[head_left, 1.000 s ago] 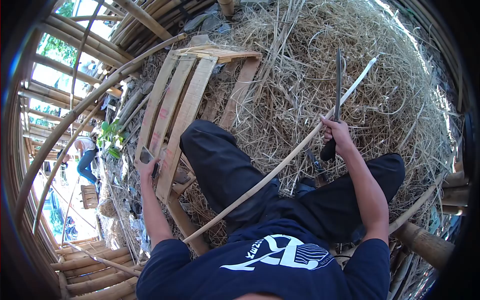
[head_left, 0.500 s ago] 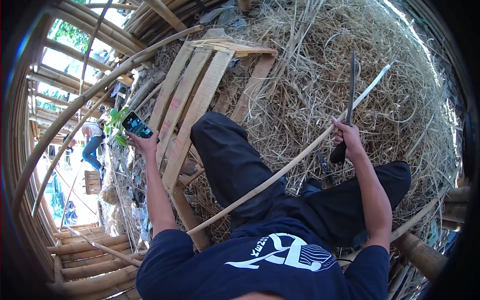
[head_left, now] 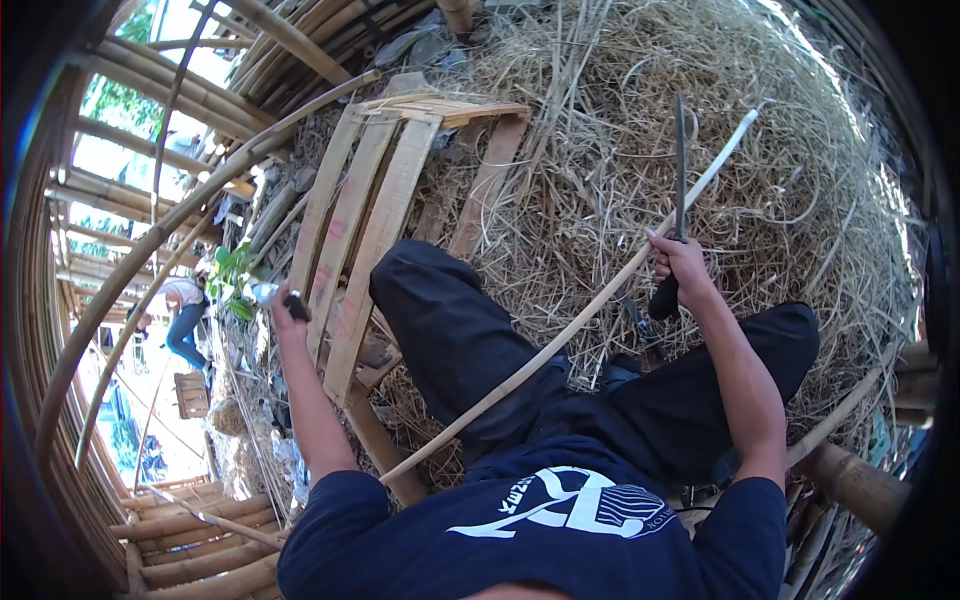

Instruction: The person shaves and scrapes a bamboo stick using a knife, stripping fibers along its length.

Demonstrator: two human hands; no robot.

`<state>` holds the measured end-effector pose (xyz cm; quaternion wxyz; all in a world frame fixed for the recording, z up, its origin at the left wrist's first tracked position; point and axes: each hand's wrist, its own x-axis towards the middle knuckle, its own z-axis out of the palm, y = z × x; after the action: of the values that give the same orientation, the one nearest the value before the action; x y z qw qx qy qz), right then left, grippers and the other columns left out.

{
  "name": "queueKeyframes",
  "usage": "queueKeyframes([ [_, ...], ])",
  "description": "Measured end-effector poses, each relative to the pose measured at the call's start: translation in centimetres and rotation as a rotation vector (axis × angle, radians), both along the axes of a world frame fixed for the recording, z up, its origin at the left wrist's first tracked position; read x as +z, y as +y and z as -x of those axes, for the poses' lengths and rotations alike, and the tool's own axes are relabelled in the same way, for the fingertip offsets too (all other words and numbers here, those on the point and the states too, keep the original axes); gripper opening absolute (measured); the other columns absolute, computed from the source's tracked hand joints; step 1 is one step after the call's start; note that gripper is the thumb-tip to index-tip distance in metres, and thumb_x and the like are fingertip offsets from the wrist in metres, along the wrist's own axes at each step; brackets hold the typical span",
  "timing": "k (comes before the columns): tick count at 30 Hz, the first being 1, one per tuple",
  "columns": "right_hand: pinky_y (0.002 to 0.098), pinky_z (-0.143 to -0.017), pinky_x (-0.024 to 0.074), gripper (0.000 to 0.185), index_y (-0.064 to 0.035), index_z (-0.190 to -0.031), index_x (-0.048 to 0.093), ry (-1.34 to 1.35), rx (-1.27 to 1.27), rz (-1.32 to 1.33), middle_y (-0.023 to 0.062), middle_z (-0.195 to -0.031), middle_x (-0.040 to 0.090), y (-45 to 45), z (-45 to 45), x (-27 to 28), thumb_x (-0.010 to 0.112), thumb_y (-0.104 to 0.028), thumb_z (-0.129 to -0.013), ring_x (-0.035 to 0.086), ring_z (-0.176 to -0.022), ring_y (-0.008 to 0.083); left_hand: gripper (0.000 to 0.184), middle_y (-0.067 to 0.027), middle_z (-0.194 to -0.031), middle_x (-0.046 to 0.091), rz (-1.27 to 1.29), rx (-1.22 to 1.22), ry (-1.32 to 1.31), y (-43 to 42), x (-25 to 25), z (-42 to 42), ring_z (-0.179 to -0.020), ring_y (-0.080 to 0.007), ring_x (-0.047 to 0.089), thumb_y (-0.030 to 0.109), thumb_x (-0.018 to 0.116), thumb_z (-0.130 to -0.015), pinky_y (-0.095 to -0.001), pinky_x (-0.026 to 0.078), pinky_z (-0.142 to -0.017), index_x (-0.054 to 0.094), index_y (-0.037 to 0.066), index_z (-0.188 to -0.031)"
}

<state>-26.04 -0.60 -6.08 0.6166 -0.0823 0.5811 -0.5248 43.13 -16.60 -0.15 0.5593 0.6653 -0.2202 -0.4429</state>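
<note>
My right hand (head_left: 680, 268) is closed round the black handle of a long knife (head_left: 681, 165), whose dark blade points away from me. The same hand also holds a long pale bamboo strip (head_left: 560, 340), which runs diagonally across my lap, its whitish end beyond the blade. At the left, beside the slatted wooden crate (head_left: 385, 215), my left hand (head_left: 288, 308) is closed on a phone (head_left: 296, 306), seen nearly edge-on with its screen not readable.
Dry straw and shavings (head_left: 600, 150) cover the ground ahead. Bamboo poles (head_left: 190, 210) form a frame on the left. Beyond it a person (head_left: 187, 320) in blue trousers bends over. A thick bamboo pole (head_left: 855, 485) lies at the lower right.
The phone was tilted so its lit screen faced me half a second ago, and now it is turned away. My right hand keeps its hold on the knife and strip.
</note>
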Motion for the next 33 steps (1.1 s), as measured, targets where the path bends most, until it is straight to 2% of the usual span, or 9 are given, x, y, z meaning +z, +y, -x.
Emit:
queueKeyframes([
  [3,0.0212,-0.04,0.0343,0.023,-0.0071,-0.08,0.052,0.013,-0.006,0.01,-0.0052,-0.059,0.043,0.0,0.1,-0.4,0.072,-0.016,-0.086,0.041,-0.043,0.0057,0.035,0.0023,-0.069,0.051,-0.086,0.103,0.028,1.0,0.7,0.3,-0.054,-0.0168,0.05,0.044,0.072,-0.073,-0.031,0.039,-0.044,0.059,0.019,-0.094],
  [8,0.0229,-0.04,0.035,0.022,-0.0058,-0.078,0.056,0.032,0.008,0.005,-0.0052,-0.06,0.045,-0.2,0.0,-0.6,0.074,-0.016,-0.085,0.042,-0.044,0.0057,0.05,-0.0018,-0.082,0.051,-0.167,0.215,0.035,1.8,0.8,-0.2,-0.068,-0.0197,0.051,0.056,0.072,-0.065,-0.0372,0.043,-0.054,0.051,0.019,-0.09],
  [15,0.0238,-0.04,0.0367,0.023,-0.0055,-0.079,0.057,0.004,-0.001,-0.003,-0.0053,-0.06,0.045,-0.2,0.0,-0.2,0.075,-0.018,-0.084,0.043,-0.044,0.0059,0.055,-0.0001,-0.076,0.048,-0.267,0.282,-0.091,2.5,0.4,0.0,-0.068,-0.0192,0.046,0.063,0.073,-0.056,-0.0382,0.035,-0.063,0.05,0.021,-0.083],
  [16,0.0238,-0.04,0.0367,0.023,-0.0055,-0.079,0.057,0.005,-0.004,-0.001,-0.0053,-0.06,0.045,-0.2,0.0,-0.3,0.075,-0.018,-0.084,0.043,-0.044,0.0059,0.047,-0.0017,-0.086,0.056,-0.296,0.267,-0.061,2.8,1.5,1.5,-0.072,-0.0203,0.055,0.053,0.068,-0.067,-0.0413,0.043,-0.057,0.056,0.019,-0.097],
  [20,0.0236,-0.04,0.0363,0.021,-0.0052,-0.08,0.058,-0.019,-0.005,0.003,-0.0055,-0.059,0.044,-0.3,0.1,-0.3,0.075,-0.018,-0.084,0.043,-0.044,0.0058,0.044,-0.0043,-0.091,0.06,-0.217,0.204,-0.162,1.8,-0.5,-0.5,-0.082,-0.025,0.061,0.047,0.064,-0.074,-0.0477,0.05,-0.07,0.058,0.014,-0.102],
  [25,0.0232,-0.04,0.036,0.021,-0.0048,-0.08,0.059,-0.003,-0.006,0.0,-0.0055,-0.059,0.044,-0.3,-0.2,0.2,0.075,-0.017,-0.084,0.042,-0.044,0.0057,0.043,-0.0064,-0.084,0.059,-0.246,0.163,-0.26,1.2,-1.5,-0.8,-0.08,-0.0229,0.061,0.05,0.063,-0.076,-0.0418,0.05,-0.073,0.058,0.013,-0.097],
  [27,0.0233,-0.04,0.036,0.022,-0.0049,-0.08,0.058,-0.017,-0.001,0.006,-0.0053,-0.059,0.044,-0.4,-0.1,0.0,0.075,-0.018,-0.084,0.042,-0.044,0.0057,0.064,-0.0085,-0.111,0.059,-0.28,0.155,-0.32,0.6,-2.4,-1.3,-0.097,-0.0262,0.056,0.048,0.07,-0.068,-0.0455,0.045,-0.084,0.056,0.011,-0.118],
  [29,0.0235,-0.04,0.036,0.022,-0.005,-0.08,0.058,-0.006,0.002,0.01,-0.0052,-0.059,0.044,-0.6,0.0,-0.2,0.075,-0.018,-0.084,0.042,-0.043,0.0057,0.065,-0.0101,-0.105,0.06,-0.333,0.116,-0.328,0.3,-3.2,-2.0,-0.093,-0.0261,0.058,0.049,0.073,-0.067,-0.0441,0.046,-0.084,0.059,0.006,-0.114],
  [33,0.0242,-0.039,0.0359,0.024,-0.0055,-0.079,0.057,-0.017,-0.001,0.02,-0.0052,-0.058,0.044,-0.6,-0.1,-0.4,0.075,-0.019,-0.084,0.042,-0.042,0.0059,0.081,-0.0188,-0.107,0.065,-0.41,0.136,-0.708,1.2,-2.6,1.3,-0.093,-0.028,0.063,0.055,0.075,-0.064,-0.0397,0.049,-0.086,0.064,-0.012,-0.107],
])
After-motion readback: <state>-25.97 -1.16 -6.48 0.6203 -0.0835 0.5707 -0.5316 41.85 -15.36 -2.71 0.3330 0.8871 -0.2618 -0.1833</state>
